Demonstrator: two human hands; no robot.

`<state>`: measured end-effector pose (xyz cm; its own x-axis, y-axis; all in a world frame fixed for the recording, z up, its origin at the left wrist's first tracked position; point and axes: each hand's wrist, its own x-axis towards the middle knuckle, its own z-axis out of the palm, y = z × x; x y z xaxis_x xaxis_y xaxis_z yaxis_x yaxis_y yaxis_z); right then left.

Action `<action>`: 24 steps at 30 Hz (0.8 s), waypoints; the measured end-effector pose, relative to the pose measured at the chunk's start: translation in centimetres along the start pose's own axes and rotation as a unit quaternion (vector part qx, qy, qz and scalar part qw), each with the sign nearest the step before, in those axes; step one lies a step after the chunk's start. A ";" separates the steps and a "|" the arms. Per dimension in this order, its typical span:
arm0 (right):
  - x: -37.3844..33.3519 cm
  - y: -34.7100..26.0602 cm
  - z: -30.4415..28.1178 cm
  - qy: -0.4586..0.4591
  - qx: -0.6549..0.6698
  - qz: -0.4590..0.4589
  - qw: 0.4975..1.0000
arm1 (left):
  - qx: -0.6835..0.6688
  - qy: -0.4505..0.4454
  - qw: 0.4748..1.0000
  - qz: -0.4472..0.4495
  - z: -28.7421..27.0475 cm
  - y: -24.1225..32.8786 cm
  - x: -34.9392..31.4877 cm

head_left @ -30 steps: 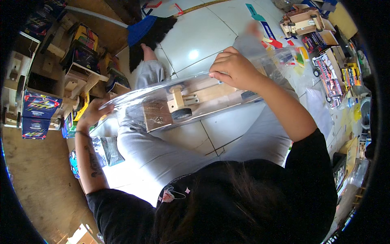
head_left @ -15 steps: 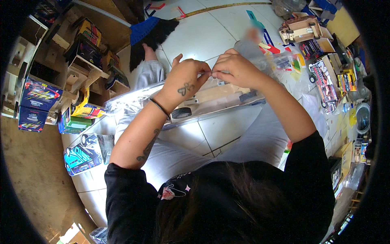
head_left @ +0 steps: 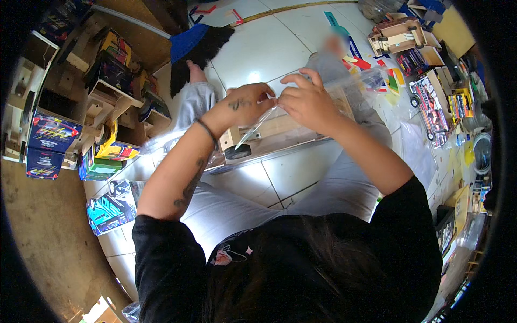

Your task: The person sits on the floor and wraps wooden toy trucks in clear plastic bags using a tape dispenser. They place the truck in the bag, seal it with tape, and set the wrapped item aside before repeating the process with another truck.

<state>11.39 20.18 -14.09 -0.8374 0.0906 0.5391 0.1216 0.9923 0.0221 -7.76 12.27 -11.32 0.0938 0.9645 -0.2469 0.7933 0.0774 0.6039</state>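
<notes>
Clear film [head_left: 256, 127] raised at one point

The left hand [head_left: 245, 103] has moved in beside the right hand [head_left: 311, 102]; both now work the same spot. Each pinches film, fingertips closed together (contact partly hidden). The wheeled wooden body [head_left: 274, 130] lies below both hands, under the film.

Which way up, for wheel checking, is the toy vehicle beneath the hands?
Underside up: the toy vehicle shows its wooden base and black wheel.

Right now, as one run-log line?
right grip: pinching clear film | left grip: beside it, closure unclear | wheeled wooden body: beneath both, partly under film
</notes>
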 end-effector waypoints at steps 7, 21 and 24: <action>0.4 2.4 -0.1 -0.076 0.129 0.028 0.988 | 0.102 0.151 0.974 0.136 1.4 0.1 -1.7; -11.5 13.5 -15.0 -0.148 -0.259 0.276 0.914 | 0.092 0.182 0.959 0.198 2.0 -2.0 -0.8; -5.4 7.6 -10.3 -0.035 -0.039 0.175 0.983 | 0.082 0.148 0.966 0.194 1.4 -2.0 -0.7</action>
<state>22.31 26.39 -8.14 -0.7718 0.4327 0.4659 0.4464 0.8905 -0.0876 -8.60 11.10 -13.43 0.2464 0.9449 0.2155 0.8204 -0.3217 0.4727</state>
